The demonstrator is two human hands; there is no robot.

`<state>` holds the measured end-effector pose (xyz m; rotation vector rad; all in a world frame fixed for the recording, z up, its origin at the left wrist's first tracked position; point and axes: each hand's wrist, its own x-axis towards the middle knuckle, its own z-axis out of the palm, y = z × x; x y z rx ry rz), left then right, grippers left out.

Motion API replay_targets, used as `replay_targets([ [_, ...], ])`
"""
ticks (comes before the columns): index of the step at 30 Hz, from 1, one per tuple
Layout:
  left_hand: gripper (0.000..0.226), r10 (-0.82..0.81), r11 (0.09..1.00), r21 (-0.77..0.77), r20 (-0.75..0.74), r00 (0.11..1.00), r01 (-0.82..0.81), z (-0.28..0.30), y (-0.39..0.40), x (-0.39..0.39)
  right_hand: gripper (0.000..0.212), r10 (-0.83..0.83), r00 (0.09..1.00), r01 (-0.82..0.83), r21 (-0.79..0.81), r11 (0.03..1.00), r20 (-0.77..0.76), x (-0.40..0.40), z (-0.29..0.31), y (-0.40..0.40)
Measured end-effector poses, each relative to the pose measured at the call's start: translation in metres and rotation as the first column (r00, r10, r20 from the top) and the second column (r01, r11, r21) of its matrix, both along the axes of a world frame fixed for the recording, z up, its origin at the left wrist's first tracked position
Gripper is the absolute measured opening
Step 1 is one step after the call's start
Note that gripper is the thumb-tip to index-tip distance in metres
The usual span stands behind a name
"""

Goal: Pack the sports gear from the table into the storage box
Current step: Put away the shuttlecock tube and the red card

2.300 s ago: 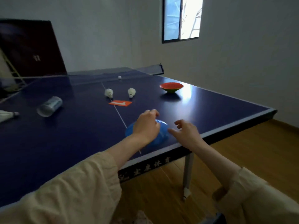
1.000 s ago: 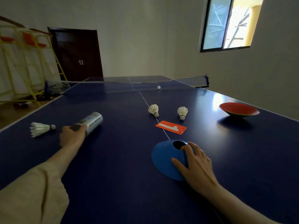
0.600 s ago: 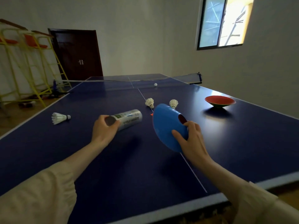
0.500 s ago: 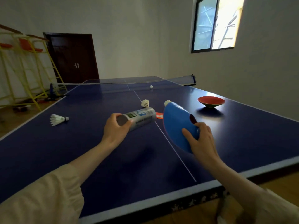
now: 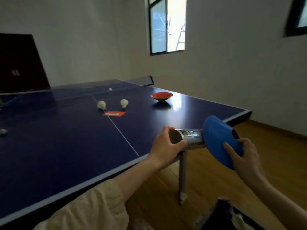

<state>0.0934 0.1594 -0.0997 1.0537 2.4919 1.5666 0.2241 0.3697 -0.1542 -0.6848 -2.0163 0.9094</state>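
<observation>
Head view has my left hand (image 5: 167, 146) gripping the shuttlecock tube (image 5: 191, 137) and my right hand (image 5: 244, 155) pinching the blue disc cone (image 5: 217, 141), both just off the ping-pong table (image 5: 66, 138) edge, so I should keep both grips firm while lowering them toward the storage box, which I cannot see.

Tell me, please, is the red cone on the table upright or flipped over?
Flipped over. The red cone sits on the table like a bowl, wide rim up and narrow end down.
</observation>
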Motion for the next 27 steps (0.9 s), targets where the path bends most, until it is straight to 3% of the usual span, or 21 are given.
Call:
replay_targets([
  [5, 0.061, -0.090, 0.969, -0.225, 0.059, 0.994, 0.101, -0.066, 0.062, 0.053, 0.039, -0.089, 0.972, 0.119, -0.126, 0.985, 0.219, 0.090, -0.063, 0.051],
  [8, 0.065, -0.137, 0.913, -0.370, 0.121, 0.983, 0.173, -0.108, 0.089, 0.078, 0.037, -0.105, 0.901, 0.220, -0.233, 0.947, 0.420, 0.140, -0.097, 0.072],
  [15, 0.065, -0.205, 0.831, -0.427, 0.362, 0.910, 0.357, -0.192, 0.132, 0.131, 0.038, -0.145, 0.777, 0.384, -0.279, 0.880, 0.612, 0.225, -0.161, 0.098],
  [19, 0.102, -0.277, 0.641, -0.565, 0.460, 0.843, 0.519, -0.237, 0.133, 0.150, 0.055, -0.096, 0.690, 0.404, -0.272, 0.873, 0.717, 0.242, -0.192, 0.104],
  [21, 0.096, -0.267, 0.589, -0.621, 0.454, 0.850, 0.517, -0.249, 0.130, 0.153, 0.055, -0.099, 0.678, 0.408, -0.261, 0.875, 0.728, 0.244, -0.205, 0.102],
  [27, 0.071, -0.207, 0.626, -0.629, 0.435, 0.876, 0.461, -0.244, 0.128, 0.138, 0.056, -0.048, 0.726, 0.364, -0.324, 0.874, 0.686, 0.238, -0.227, 0.095],
])
